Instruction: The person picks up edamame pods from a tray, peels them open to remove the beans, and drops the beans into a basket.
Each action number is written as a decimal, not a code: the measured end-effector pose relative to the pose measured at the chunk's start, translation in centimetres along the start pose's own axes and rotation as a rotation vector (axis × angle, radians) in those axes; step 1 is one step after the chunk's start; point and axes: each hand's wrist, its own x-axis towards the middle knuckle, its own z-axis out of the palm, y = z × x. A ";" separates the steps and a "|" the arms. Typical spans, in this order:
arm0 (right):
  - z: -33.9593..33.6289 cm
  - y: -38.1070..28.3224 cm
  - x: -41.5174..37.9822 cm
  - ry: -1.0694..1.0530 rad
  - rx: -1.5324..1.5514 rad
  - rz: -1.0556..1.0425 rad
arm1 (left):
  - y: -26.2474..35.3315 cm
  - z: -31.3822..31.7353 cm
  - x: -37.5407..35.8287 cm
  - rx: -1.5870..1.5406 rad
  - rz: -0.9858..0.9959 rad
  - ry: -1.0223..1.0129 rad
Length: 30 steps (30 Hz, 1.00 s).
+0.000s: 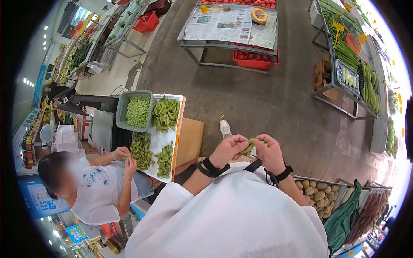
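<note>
In front of my chest, a green bean pod (247, 148) is pinched between the fingers of both hands. My left hand (229, 150) grips its left end with thumb and forefinger. On the other side, my right hand (269, 154) closes on the right end, fingertips partly covering it. To my left stands a white tray (161, 140) with separate heaps of green pods (165, 113). A grey-green plastic basket (122, 112) at its far corner holds shelled green beans (138, 112).
At the left, a co-worker's hands (127, 160) meet above the tray's near edge. A cardboard box (190, 136) is beside the tray. Ahead, a metal table (228, 44) bears newspaper and a cut pumpkin (259, 16). Potatoes (319, 195) lie at my right, vegetable racks (344, 88) beyond.
</note>
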 end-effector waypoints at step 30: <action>-0.3 -1.2 -0.7 0.066 -0.158 -0.070 | -0.3 2.0 0.0 0.188 0.160 0.063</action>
